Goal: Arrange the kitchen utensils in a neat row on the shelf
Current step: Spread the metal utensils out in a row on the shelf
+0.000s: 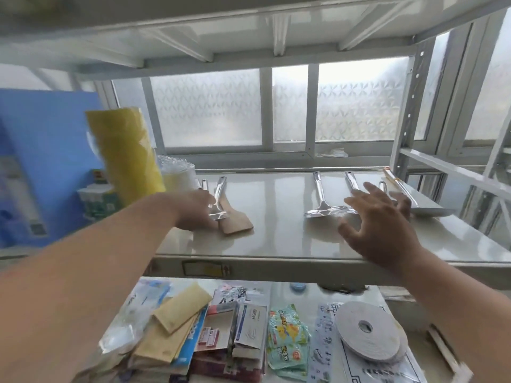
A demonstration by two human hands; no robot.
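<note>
On the pale shelf (279, 241), a wooden spatula (235, 222) lies at the left with a steel-handled utensil (219, 197) crossing over it. My left hand (195, 211) rests against these two; its fingers are mostly hidden. A steel spatula (322, 205) lies mid-right. Beside it is another steel utensil (351, 181), partly hidden by my right hand (378, 225), which hovers above the shelf with fingers spread. A flat steel turner (425, 208) lies at the far right, a chopstick-like stick (390, 175) by its handle.
A yellow roll (124, 153) and a clear plastic cup stack (177, 172) stand at the shelf's left end, a blue box (41, 161) behind. The lower shelf holds packets, envelopes and a white tape roll (367, 330). A shelf upright (409, 106) and a frosted window stand behind.
</note>
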